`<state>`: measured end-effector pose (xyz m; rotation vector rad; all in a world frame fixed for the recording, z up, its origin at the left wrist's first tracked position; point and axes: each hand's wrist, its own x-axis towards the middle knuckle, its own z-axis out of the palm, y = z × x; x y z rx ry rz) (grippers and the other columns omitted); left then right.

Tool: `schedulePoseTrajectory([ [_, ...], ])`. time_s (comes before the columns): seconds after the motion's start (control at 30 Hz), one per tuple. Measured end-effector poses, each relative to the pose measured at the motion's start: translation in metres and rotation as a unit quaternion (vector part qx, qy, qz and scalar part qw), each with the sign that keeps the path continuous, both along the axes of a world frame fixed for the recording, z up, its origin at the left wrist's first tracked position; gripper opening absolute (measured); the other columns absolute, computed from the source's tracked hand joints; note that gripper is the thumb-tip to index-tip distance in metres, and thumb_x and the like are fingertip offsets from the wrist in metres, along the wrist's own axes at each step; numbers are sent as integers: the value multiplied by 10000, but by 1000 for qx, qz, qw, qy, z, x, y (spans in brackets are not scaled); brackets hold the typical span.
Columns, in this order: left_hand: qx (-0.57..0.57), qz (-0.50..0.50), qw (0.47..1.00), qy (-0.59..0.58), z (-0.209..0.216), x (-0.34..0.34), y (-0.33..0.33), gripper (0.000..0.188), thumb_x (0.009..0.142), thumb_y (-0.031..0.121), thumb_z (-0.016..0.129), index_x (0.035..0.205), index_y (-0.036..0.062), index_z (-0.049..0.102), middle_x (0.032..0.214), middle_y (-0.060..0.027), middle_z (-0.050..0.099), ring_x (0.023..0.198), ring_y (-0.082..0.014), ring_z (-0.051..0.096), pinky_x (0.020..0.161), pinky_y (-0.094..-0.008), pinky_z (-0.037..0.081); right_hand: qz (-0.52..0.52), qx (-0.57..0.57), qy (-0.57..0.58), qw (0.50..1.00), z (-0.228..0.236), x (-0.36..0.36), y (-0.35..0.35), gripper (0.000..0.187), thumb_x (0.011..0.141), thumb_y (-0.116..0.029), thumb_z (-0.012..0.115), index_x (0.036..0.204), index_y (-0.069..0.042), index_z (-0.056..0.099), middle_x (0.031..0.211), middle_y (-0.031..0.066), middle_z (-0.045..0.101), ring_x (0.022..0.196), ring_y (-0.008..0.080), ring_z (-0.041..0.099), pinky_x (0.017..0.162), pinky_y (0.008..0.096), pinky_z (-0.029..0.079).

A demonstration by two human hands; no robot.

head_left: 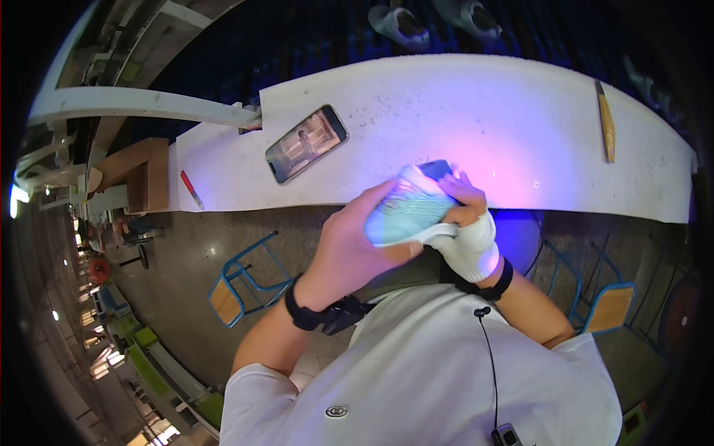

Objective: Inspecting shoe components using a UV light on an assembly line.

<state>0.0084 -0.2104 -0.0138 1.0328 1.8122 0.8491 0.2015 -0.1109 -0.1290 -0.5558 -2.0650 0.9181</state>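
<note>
A pale blue-green shoe sole [407, 212] with a patterned tread is held in front of my chest, just below the white table's edge. My left hand [349, 249], bare, cups it from the left and underneath. My right hand [470, 236], in a white glove with the fingertips showing, grips its right end, where a dark blue part [436, 168] pokes out at the top. Both wrists wear black bands. Violet light falls on the table right behind the sole.
On the white table [483, 111] lie a smartphone [306, 143] with a lit screen, a red pen [191, 189] near the left end and a wooden-handled tool [607, 123] at the right. Blue-framed chairs [242, 279] stand on the floor either side. Two shoes [401, 24] sit beyond the table.
</note>
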Motion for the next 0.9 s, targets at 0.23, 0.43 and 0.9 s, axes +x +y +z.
schedulePoseTrajectory([
  [0.23,253,-163,932,202,7,42,38,611,799,210,864,1328,28,619,1331,-199,683,1182,-400,669,979,-462,559,-37,-154,239,958,24,44,7,802,715,-183,978,1386,-88,550,1521,281,528,1481,437,455,1244,574,323],
  [0.43,344,-102,921,152,-77,80,18,661,820,147,827,1412,31,558,1509,-221,526,1318,-417,543,1091,-518,466,65,-100,118,986,64,59,28,677,805,-350,914,1325,-26,627,1220,191,741,1280,426,657,1186,610,406],
  [0.9,420,15,906,-52,-74,78,25,409,704,2,915,953,74,599,914,-86,619,810,-256,613,706,-349,503,123,-64,15,990,83,49,30,619,696,-310,983,1193,-48,723,1174,155,770,1132,383,731,1108,509,502],
])
